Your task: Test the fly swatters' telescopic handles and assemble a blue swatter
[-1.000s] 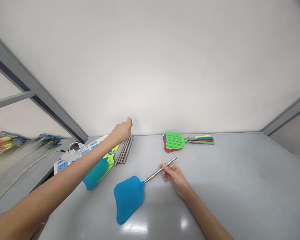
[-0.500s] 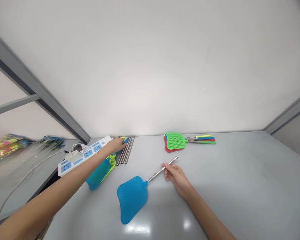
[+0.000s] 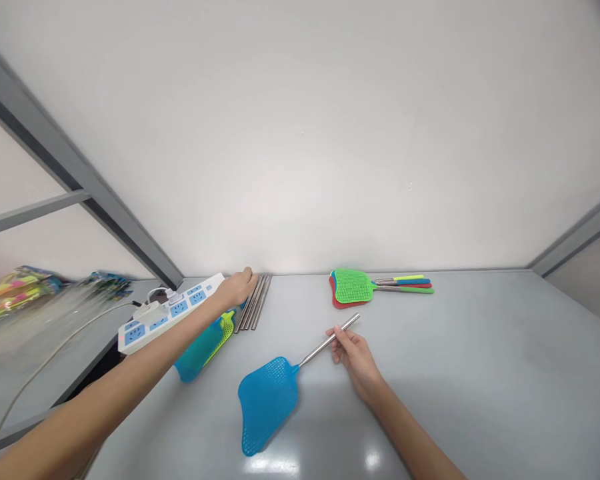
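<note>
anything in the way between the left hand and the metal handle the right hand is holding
Only the metal rods, lying low on the table just right of the left hand; nothing else visible stands before the metal handle in the right hand.

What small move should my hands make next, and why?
The blue swatter in your right hand has a bare rod end; the stacked swatters have coloured grips. So perhaps bring your left hand to that end, with a grip if it holds one; I can't see.
</note>
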